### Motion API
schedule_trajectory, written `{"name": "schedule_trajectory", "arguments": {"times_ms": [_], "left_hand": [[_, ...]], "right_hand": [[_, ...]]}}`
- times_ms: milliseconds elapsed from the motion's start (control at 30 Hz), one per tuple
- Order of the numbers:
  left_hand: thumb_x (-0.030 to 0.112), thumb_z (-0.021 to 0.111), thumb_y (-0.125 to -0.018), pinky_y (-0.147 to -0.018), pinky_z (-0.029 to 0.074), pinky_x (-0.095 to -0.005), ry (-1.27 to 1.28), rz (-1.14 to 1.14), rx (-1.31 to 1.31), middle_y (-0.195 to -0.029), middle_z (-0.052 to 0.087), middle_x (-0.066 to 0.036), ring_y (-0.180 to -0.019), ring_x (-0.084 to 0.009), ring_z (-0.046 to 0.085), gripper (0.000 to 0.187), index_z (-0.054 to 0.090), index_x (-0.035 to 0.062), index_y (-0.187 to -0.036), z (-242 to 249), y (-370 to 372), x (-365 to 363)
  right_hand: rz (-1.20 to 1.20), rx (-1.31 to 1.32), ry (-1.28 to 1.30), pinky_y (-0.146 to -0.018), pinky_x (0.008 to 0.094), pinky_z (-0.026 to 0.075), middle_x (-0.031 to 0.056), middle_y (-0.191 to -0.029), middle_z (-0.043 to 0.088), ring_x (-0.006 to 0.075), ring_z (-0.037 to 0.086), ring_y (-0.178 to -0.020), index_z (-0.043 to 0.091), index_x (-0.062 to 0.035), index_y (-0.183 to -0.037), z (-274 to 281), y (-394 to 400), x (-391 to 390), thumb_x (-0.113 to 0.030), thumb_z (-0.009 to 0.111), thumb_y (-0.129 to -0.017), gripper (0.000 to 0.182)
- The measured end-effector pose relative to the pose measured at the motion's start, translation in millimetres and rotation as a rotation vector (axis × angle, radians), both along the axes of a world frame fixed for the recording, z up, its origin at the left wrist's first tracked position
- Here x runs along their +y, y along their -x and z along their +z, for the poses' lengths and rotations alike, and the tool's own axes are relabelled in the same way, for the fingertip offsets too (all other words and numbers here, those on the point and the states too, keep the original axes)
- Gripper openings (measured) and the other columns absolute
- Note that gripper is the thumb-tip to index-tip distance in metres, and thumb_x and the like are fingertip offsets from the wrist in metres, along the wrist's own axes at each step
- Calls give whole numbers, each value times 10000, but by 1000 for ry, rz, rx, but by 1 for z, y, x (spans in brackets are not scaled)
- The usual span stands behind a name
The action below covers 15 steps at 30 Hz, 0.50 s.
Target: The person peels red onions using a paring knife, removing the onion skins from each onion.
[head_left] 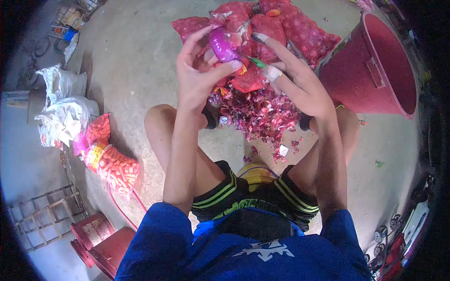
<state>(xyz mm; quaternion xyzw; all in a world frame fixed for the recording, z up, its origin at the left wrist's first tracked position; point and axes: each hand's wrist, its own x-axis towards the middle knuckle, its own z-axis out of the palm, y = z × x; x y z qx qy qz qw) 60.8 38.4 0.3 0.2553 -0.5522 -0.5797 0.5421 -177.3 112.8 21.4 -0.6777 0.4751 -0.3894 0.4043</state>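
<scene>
My left hand [196, 75] is closed round a shiny purple onion [222, 45], thumb at its near end and fingers behind. Loose papery skin hangs off the onion's far right side. In my right hand [300, 84] is a small knife [256, 61] with a green handle, its tip pointing at the onion's lower end. White wrapping covers the right thumb, and the right index finger stretches out past the knife. Red mesh sacks of onions [309, 33] lie just beyond both hands. Below them, a heap of peeled onion skins [262, 112] covers the floor between my feet.
A large red tub [349, 70] stands close on the right. On the left are white sacks [70, 117] and a clear bag of carrots [115, 168]. Red buckets [110, 248] stand at the lower left. A yellow seat [257, 175] shows between my legs.
</scene>
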Motion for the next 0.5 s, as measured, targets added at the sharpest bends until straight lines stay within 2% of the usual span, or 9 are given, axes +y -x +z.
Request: {"name": "schedule_trajectory", "arguments": {"times_ms": [33, 133, 233, 367, 433, 467, 500], "left_hand": [[-71, 940, -720, -1045, 604, -384, 66, 71, -99, -1354, 688, -140, -1194, -226, 706, 823, 570, 7, -1451, 1, 0, 0], [-37, 979, -682, -1027, 601, -371, 124, 114, -127, -1322, 705, -129, -1164, -215, 714, 848, 586, 15, -1431, 1, -1, -2], [-27, 987, -675, -1021, 594, -361, 166, 137, -150, -1302, 717, -127, -1164, -212, 716, 842, 593, 19, -1419, 2, -3, -2], [-18, 987, -683, -1017, 595, -355, 263, 162, -171, -1299, 718, -126, -1156, -212, 720, 832, 595, 17, -1415, 3, -4, -1], [-10, 989, -685, -1019, 597, -356, 242, 143, -176, -1292, 721, -126, -1150, -211, 723, 832, 593, 19, -1416, 6, -6, 1], [-10, 989, -685, -1019, 597, -356, 242, 145, -177, -1292, 721, -126, -1150, -211, 723, 832, 593, 19, -1416, 7, -8, 0], [-15, 984, -692, -1026, 597, -362, 239, 164, -211, -1290, 720, -135, -1151, -215, 723, 828, 588, 11, -1418, 7, -9, 0]], "right_hand": [[21, 36, -38, -966, 409, 525, 226, -1149, 775, 298, 757, -1069, 398, -121, -1661, 3, 2, 1, -344, 608, -1069, 666], [37, 30, -49, -986, 429, 531, 247, -1180, 761, 316, 757, -1126, 393, -110, -1659, 3, 3, 2, -342, 599, -1074, 663], [45, 3, 98, -995, 450, 533, 253, -1174, 765, 338, 755, -1154, 403, -102, -1649, -7, -1, 0, -325, 587, -1082, 637], [37, 45, 105, -993, 455, 534, 240, -1123, 781, 346, 756, -1158, 409, -96, -1642, -3, -4, 3, -306, 578, -1087, 616], [17, 62, 88, -944, 466, 541, 240, -1026, 767, 349, 771, -1058, 421, -80, -1625, 0, -6, 4, -293, 575, -1088, 598], [20, 61, 88, -944, 466, 541, 240, -1026, 767, 349, 771, -1058, 421, -80, -1625, 2, -5, 2, -293, 575, -1088, 598], [-7, 165, 55, -919, 472, 538, 241, -963, 748, 346, 766, -997, 427, -69, -1615, 3, -2, -1, -291, 577, -1086, 593]]}}
